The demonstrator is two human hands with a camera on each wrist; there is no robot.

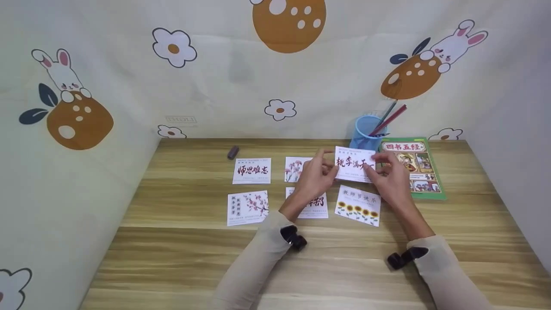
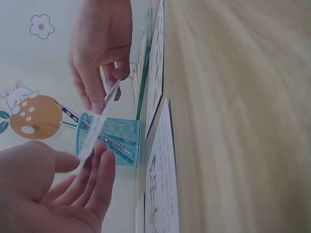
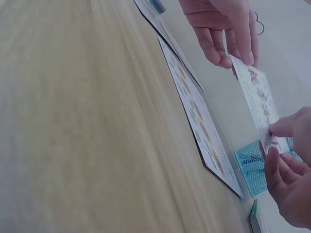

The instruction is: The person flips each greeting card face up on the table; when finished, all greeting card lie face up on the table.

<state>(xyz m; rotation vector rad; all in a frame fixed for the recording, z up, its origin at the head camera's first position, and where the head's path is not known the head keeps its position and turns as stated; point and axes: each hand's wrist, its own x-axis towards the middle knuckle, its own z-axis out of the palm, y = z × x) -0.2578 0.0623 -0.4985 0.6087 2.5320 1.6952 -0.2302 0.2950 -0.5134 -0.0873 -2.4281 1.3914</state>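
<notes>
Both hands hold one white square card (image 1: 354, 164) with dark red brush lettering, raised above the table. My left hand (image 1: 316, 174) pinches its left edge, while my right hand (image 1: 391, 176) grips the right side with thumb across the front. In the left wrist view the card (image 2: 99, 127) is seen nearly edge-on between the two hands. Below it lies a sunflower card (image 1: 358, 206). Under my left arm a red-lettered card (image 1: 318, 206) is partly covered, and a pink-flower card (image 1: 295, 168) is half hidden behind the left hand.
At left lie a red-lettered card (image 1: 252, 171), a blossom-branch card (image 1: 247, 208) and a small dark brown block (image 1: 233, 152). A blue mesh cup (image 1: 366, 127) with pencils stands behind the hands, beside a green-edged book (image 1: 424, 172). A patterned cloth wall borders the wooden table (image 1: 181, 258).
</notes>
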